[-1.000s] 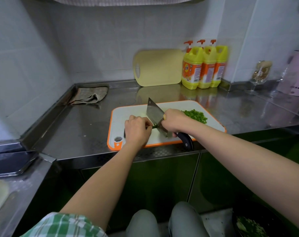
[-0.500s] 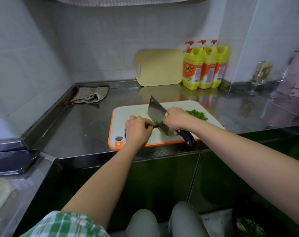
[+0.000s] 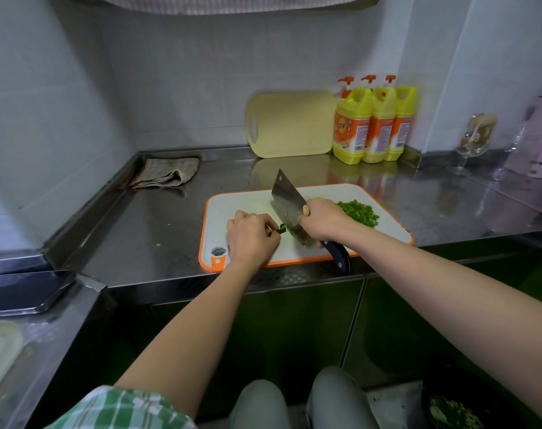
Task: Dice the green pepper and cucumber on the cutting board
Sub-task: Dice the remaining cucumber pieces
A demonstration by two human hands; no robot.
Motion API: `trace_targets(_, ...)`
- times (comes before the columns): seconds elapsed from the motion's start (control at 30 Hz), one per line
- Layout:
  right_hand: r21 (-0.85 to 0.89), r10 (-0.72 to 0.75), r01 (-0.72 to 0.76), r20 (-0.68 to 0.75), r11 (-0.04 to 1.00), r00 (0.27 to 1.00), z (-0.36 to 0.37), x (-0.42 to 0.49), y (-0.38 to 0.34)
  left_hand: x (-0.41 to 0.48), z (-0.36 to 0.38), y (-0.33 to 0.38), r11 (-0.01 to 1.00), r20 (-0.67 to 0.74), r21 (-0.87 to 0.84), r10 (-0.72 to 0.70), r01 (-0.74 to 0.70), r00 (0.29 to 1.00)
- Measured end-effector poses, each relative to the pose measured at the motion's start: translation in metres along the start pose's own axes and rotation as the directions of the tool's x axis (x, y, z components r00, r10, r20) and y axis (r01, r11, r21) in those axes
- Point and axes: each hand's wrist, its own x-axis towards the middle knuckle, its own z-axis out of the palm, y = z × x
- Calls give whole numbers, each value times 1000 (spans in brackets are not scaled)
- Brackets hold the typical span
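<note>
The right grip (image 3: 322, 219), just right of the frame's centre, is clamped on the dark handle of a cleaver (image 3: 286, 199). The blade is tilted, its far corner raised and its near end low over the cutting board (image 3: 232, 209). The left grip (image 3: 251, 236), just left of the blade, is curled down over a small strip of green pepper (image 3: 282, 231). Only the strip's end shows, right beside the blade. A pile of diced pepper (image 3: 361, 213) lies on the board behind the right wrist. The board rests on the steel counter (image 3: 158, 230). Higher in the frame, a yellow board (image 3: 291, 125) and three detergent bottles (image 3: 372, 125) stand against the wall, with a folded cloth (image 3: 167, 173) to their left.
</note>
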Motion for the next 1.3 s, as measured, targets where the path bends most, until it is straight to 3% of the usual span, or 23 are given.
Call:
trace_targets(0.23,-77,18,-8,136,997,990,-8,-6,-10,7,13,-10,998,29,-55,-27,28,999)
trace_targets(0.53,12,-15,15,-31,1000,999,6,-1,-4,9,17,-14,997,-24,-5,-71,71,997)
trace_targets(0.7,-75,12,-5,101,997,995,-8,-7,-10,12,21,-15,997,-18,1,-75,75,997)
trace_targets(0.83,-100,26,-14,120,995,992,0,-3,-12,11,21,-16,998,-20,-15,-56,55,998)
trace_targets(1.1,55,-2,6,-62,998,998,7,-2,-3,9,17,-14,997,-16,-43,-58,57,998)
trace_targets(1.3,-73,-2,8,90,997,996,-8,-8,-10,8,13,-8,1000,-38,-12,-30,29,999)
